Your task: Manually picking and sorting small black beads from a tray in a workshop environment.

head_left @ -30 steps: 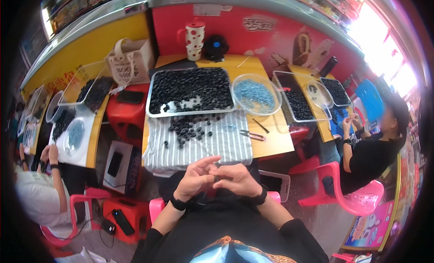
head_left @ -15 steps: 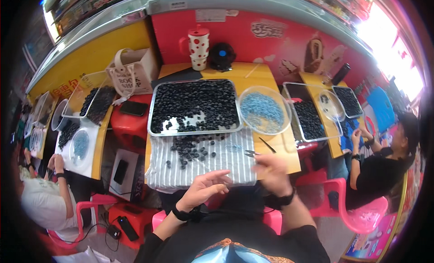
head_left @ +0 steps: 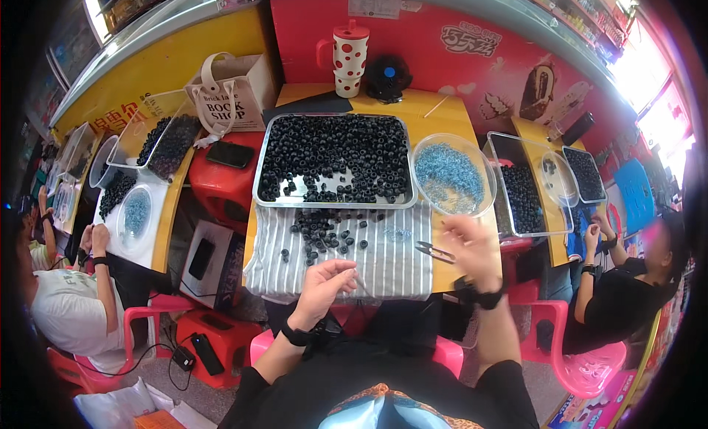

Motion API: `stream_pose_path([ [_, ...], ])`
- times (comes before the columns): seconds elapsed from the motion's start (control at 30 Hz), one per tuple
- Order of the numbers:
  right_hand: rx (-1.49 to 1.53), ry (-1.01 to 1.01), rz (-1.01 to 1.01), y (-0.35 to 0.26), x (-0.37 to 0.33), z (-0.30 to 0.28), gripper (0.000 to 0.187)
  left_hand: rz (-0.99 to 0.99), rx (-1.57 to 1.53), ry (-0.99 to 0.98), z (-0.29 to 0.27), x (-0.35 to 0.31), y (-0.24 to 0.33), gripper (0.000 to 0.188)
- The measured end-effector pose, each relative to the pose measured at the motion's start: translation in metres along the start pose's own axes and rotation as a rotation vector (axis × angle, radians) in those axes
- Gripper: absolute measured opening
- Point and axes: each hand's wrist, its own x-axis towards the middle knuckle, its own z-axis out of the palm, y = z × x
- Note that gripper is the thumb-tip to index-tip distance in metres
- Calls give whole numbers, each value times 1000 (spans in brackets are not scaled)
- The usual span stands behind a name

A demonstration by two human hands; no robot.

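Observation:
My left hand (head_left: 322, 287) hovers over the front edge of a grey-and-white striped cloth (head_left: 398, 270). Its fingers are pinched together, and what they hold, if anything, is too small to make out. Blurred by motion, my right hand (head_left: 473, 246) is over the cloth's right side and the table. Beside its fingers lie small dark-handled thread snips (head_left: 435, 253). Loose black beads (head_left: 324, 234) are scattered on the cloth behind my left hand. A clear tray (head_left: 335, 203) full of black beads stands behind them, with a round clear tub (head_left: 451, 211) of pale blue pieces to its right.
A red-dotted tumbler (head_left: 349, 63) and a round black object (head_left: 388, 77) stand at the table's back. A tote bag (head_left: 228, 101) and a phone (head_left: 229, 155) rest on the left. Co-workers sit at bead-laden tables on both sides, in pink chairs (head_left: 590, 366).
The view has shifted, so the table sits farther right. My left fingers have closed from spread to a pinch. My right hand has moved away from the snips' tips and rightward.

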Motion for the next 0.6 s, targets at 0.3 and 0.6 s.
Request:
stream_pose_path([
  [0.3, -550, -280, -207, -32, 10, 128, 18, 42, 32, 36, -2, -6, 7, 21],
  [0.6, 507, -291, 295, -34, -29, 119, 16, 180, 31, 22, 17, -4, 7, 23],
])
